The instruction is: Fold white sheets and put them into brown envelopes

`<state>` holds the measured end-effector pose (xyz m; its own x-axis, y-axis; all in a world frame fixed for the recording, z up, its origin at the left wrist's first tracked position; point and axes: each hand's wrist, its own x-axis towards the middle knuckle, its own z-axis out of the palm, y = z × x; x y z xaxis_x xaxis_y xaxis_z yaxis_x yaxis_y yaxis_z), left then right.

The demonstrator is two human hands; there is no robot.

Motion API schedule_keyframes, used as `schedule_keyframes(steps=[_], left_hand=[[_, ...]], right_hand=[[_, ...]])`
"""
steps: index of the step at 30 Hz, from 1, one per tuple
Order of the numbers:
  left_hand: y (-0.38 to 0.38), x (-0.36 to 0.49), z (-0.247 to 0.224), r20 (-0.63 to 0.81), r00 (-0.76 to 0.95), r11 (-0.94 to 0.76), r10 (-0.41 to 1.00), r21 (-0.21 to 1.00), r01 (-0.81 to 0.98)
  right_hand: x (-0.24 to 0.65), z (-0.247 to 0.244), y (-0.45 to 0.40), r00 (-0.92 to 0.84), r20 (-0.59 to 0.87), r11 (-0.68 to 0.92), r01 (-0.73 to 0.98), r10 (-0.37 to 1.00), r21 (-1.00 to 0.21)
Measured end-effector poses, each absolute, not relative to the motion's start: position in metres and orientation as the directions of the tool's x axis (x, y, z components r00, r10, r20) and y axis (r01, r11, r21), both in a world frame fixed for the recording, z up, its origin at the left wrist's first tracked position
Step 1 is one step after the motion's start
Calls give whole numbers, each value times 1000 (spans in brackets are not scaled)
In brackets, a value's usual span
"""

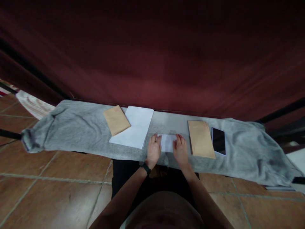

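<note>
A small white sheet of paper (167, 143), which looks folded, lies on the grey cloth in front of me. My left hand (154, 149) grips its left edge with the fingers closed around it. On the opposite edge, my right hand (180, 149) holds the paper with curled fingers. Left of my left hand is a stack of white paper (137, 127), with a brown envelope (116, 120) resting partly on it at an angle. To the right of my right hand lies a stack of brown envelopes (201, 139).
Grey cloth (78, 130) covers the long narrow surface. A phone (218, 141) with a dark screen lies beside the right-hand envelopes. A dark red curtain (152, 63) hangs along the far edge. Dark bars stand at both ends, above a tiled floor (54, 190).
</note>
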<state>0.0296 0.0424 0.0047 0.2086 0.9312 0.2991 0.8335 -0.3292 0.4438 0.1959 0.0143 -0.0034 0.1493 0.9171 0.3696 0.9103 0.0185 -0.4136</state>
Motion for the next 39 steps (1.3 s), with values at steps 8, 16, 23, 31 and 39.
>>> schedule_keyframes(steps=[8,16,23,31,39], left_hand=[[27,37,-7,187,428,-461,884,205,863],[30,26,-7,205,377,-418,903,218,882],[26,15,-8,233,336,-386,913,219,896],[11,7,0,241,440,-486,865,188,853],[-2,5,4,174,590,-615,788,178,768]], right_hand=[[166,-13,1,-128,289,208,941,949,-266],[186,-21,-2,-65,343,148,964,937,-221],[202,-27,-11,-1,365,92,968,931,-232],[207,-28,-15,27,368,66,969,929,-238],[190,-18,-12,8,383,108,953,924,-282]])
